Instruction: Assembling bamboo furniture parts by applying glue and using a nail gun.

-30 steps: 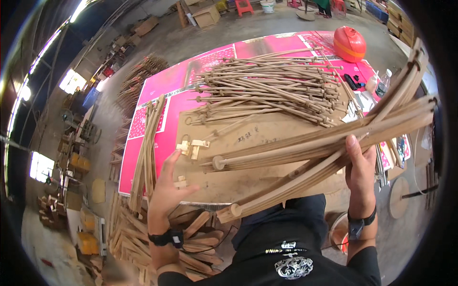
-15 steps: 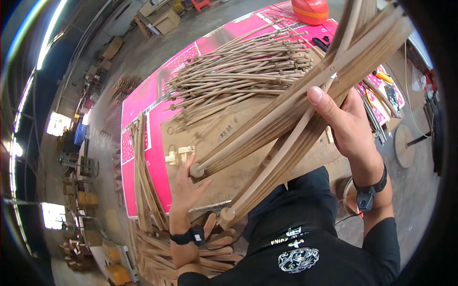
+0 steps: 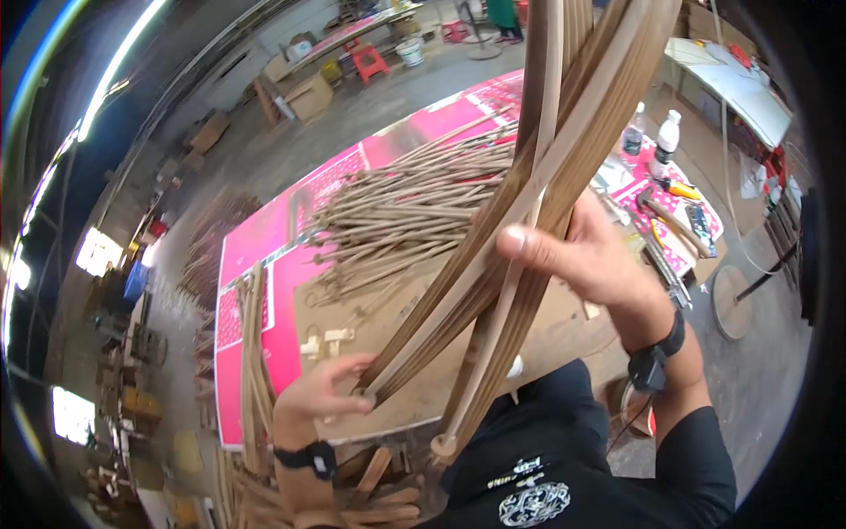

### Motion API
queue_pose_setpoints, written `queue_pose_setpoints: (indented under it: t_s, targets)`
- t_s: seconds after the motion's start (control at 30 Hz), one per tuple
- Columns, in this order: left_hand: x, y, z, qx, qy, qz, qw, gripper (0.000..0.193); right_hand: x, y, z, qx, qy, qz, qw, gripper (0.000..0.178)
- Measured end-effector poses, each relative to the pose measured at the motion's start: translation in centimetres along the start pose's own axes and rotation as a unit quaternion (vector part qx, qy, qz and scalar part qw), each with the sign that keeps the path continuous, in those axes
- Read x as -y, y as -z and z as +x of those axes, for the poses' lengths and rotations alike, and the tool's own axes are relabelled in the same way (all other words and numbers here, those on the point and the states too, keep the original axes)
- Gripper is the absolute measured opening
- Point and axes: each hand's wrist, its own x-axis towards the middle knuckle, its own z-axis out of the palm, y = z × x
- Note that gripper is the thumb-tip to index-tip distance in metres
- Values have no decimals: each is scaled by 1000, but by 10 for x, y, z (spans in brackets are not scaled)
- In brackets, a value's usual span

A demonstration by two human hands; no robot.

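Observation:
My right hand (image 3: pixel 589 257) grips a bundle of long curved wooden slats (image 3: pixel 538 176) and holds it nearly upright, its top running out of the picture. The slats' lower ends reach the table's near edge. My left hand (image 3: pixel 322 395) rests against those lower ends (image 3: pixel 374 388), fingers spread around them. Behind the bundle a large heap of thin wooden rods (image 3: pixel 414 216) lies on the pink-covered table (image 3: pixel 264 234). A brown board (image 3: pixel 397 322) covers the table's near part.
Several small pale wooden blocks (image 3: pixel 324 339) lie on the board. More curved slats (image 3: pixel 251 353) are stacked along the table's left edge and below it. Bottles (image 3: pixel 652 141) and hand tools (image 3: pixel 679 216) sit at the right. Boxes and stools stand on the floor beyond.
The bundle has swung from lying almost flat across the table to nearly upright. My right hand rose with it; my left hand moved in to the slats' lower ends.

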Motion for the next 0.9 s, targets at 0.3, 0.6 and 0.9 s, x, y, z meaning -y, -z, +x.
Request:
queue_pose_setpoints:
  t_s: [0.3, 0.6, 0.9]
  targets:
    - [-32, -1, 41, 215, -26, -308, 926, 96, 32, -37, 47, 63, -27, -142, 988, 41]
    - [-11, -22, 52, 356, -90, -372, 853, 89, 22, -49, 50, 92, -6, -133, 987, 40]
    - [-18, -28, 54, 366, -99, -372, 848, 80, 23, -48, 51, 68, -7, -153, 986, 42]
